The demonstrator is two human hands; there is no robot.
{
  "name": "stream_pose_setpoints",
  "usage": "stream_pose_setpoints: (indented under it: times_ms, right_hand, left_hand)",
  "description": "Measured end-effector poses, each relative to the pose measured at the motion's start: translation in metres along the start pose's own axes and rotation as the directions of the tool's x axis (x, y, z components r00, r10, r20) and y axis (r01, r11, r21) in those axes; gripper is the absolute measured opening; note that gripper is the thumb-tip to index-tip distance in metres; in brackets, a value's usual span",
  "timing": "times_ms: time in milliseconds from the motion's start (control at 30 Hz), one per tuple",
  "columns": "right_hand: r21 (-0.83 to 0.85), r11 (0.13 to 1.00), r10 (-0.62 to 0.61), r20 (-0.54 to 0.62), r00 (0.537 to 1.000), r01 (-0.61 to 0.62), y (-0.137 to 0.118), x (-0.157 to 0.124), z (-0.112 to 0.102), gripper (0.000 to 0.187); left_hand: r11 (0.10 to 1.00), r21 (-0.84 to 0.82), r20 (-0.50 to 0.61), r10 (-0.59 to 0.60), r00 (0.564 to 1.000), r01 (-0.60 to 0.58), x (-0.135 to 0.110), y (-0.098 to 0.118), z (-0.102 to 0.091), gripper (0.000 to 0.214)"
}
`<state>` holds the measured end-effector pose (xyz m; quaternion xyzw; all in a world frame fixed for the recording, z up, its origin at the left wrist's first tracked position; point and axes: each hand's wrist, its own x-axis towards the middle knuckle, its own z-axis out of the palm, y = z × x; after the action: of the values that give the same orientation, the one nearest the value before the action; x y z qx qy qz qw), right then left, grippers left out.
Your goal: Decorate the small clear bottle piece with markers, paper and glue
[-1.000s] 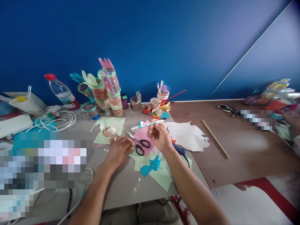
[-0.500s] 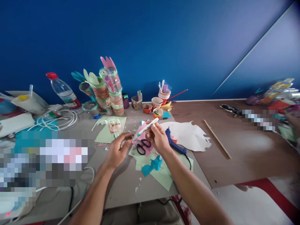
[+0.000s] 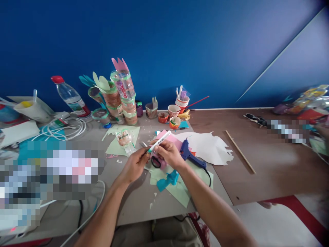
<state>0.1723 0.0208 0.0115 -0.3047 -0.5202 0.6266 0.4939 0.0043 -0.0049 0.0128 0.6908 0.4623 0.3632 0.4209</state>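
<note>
A white acrylic marker (image 3: 159,141) with a green band slants between my two hands over the table. My right hand (image 3: 171,154) is closed round its body. The fingers of my left hand (image 3: 136,164) pinch the marker's green end; whether a cap is between them is hidden. Just below lie black-handled scissors (image 3: 155,162), partly covered by my right hand. Pink paper (image 3: 176,140) and green paper (image 3: 177,195) are spread under and around my hands, with a torn blue piece (image 3: 167,180) on top. A blue glue gun (image 3: 192,156) rests right of my right hand.
Decorated plastic cup towers (image 3: 125,96) and a red-capped bottle (image 3: 72,99) stand at the back left. Paper cups (image 3: 174,110) are near the wall. White paper (image 3: 213,147) and a wooden stick (image 3: 240,151) lie to the right. A coiled white cable (image 3: 64,130) sits left.
My hands have come closer together, and my left fingers now meet the marker's green end. The marker has shifted slightly left and down. My right hand covers more of the scissors.
</note>
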Motion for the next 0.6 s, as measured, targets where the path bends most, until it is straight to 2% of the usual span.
stream_pose_setpoints:
  times_ms: [100,267,367,467,600]
  right_hand:
    - [-0.088,0.996,-0.029,0.042,0.999,0.032,0.003,-0.001,0.005,0.029]
    - [-0.224,0.962,-0.16,-0.01,0.987,0.154,0.005,-0.001,0.007,0.024]
    - [-0.171,0.975,-0.143,0.002,0.99,0.142,0.005,0.0,0.004,0.026]
    - [-0.122,0.988,-0.105,-0.049,0.993,0.098,0.008,0.002,0.003,0.028]
    - [-0.08,0.995,-0.071,-0.041,0.997,0.067,0.012,0.002,0.007,0.028]
  left_hand:
    - [0.998,0.056,-0.017,0.004,1.0,-0.003,-0.001,-0.003,0.0,0.035]
    - [0.988,0.152,-0.046,-0.009,0.999,0.016,-0.001,-0.003,0.001,0.031]
    - [0.99,0.141,-0.013,0.013,1.0,-0.011,-0.001,-0.002,0.002,0.031]
    - [0.991,0.13,0.003,0.038,0.999,-0.038,-0.001,-0.003,0.003,0.032]
    - [0.981,0.193,0.008,0.029,1.0,-0.03,-0.002,-0.005,0.004,0.029]
